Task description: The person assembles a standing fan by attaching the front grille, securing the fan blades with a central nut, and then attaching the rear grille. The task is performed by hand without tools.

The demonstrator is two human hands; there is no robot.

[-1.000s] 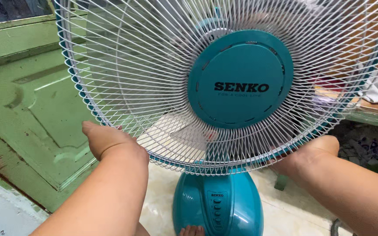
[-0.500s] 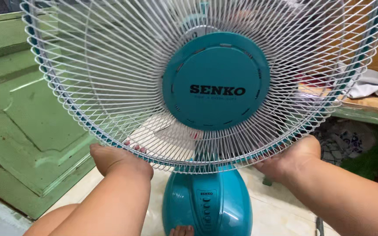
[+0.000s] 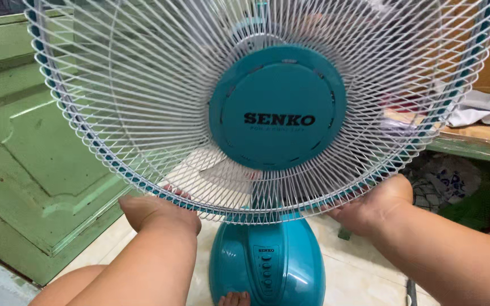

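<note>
Under the fan guard, left hand and right hand each clasp its lower rim

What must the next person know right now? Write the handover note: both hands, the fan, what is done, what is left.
Left hand: gripping the lower left rim of the white wire guard.
Right hand: gripping the lower right rim, fingers hidden behind it.
Teal fan: upright on the tiled floor, guard facing the camera, teal centre cap in place, button column on the base.
Done: guard is seated on the fan head, both hands on it.
Left: cannot tell whether the rim is locked; check it.
</note>
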